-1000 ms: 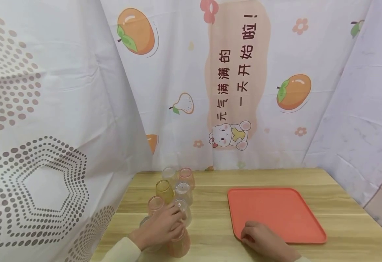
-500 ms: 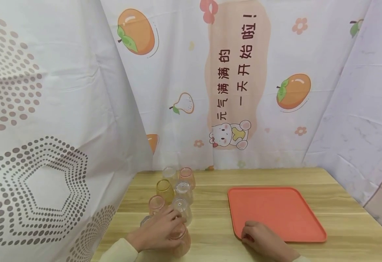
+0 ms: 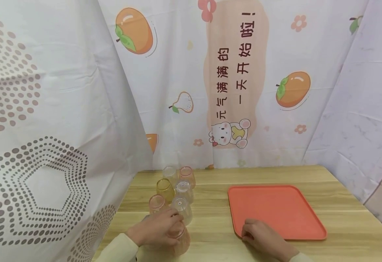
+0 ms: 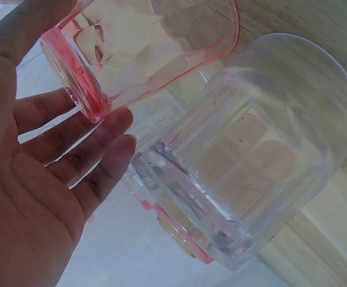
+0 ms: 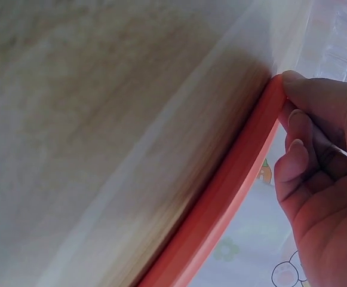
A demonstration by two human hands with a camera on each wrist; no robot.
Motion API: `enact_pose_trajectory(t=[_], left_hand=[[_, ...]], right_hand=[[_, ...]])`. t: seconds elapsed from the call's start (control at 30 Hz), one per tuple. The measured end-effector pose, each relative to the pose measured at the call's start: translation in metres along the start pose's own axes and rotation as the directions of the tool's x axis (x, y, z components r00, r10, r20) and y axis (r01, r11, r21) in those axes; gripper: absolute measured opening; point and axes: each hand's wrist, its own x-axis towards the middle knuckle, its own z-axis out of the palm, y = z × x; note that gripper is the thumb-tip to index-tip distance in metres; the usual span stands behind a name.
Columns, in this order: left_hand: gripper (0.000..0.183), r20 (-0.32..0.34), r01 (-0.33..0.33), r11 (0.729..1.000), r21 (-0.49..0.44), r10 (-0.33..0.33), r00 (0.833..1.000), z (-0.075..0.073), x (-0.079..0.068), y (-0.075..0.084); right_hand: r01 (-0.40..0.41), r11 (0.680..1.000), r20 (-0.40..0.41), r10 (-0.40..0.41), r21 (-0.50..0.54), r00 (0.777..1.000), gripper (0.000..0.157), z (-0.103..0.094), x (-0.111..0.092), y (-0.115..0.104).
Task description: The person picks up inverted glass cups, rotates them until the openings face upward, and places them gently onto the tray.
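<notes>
My left hand [image 3: 154,228] holds the nearest pink tumbler [image 3: 182,244] by its raised base. In the left wrist view, thumb and fingers are around the thick base of the pink tumbler [image 4: 179,48], and the lower fingers reach beside a clear tumbler [image 4: 269,137]. That clear tumbler [image 3: 183,214] stands upside down just behind in the head view. On the right, my right hand [image 3: 264,238] is at the near left corner of a red tray [image 3: 279,207]. The right wrist view shows its thumb against the tray rim [image 5: 221,209], other fingers curled beneath.
Further tumblers run back in two rows: a pink one [image 3: 157,204], a yellow one [image 3: 165,190], a clear one [image 3: 185,192], and at the back a clear [image 3: 170,174] and a pink one [image 3: 187,176]. A printed curtain [image 3: 177,145] hangs behind the wooden table [image 3: 210,218].
The left hand has shifted slightly and its fingers have settled about the near pink tumbler; a tumbler partly showing behind that hand is now mostly hidden. The right hand and tray stay in place.
</notes>
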Motion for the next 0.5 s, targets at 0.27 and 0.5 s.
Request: enact_pose_trajectory(t=[0.27,0.5], left_hand=[[0.054,-0.016,0.006,1.0,-0.004,-0.006,1.0,0.0,-0.002,-0.001],[0.05,0.009,0.055,0.998,-0.025,-0.054,0.998,0.0004,-0.0006,0.0004]], right_hand=[[-0.05,0.999,0.058,0.049,0.016,0.997,0.019,-0.0022,-0.0001,-0.0028],[-0.071,0.997,0.084,0.067,0.045,0.994,0.017,-0.0031,-0.0014,-0.0017]])
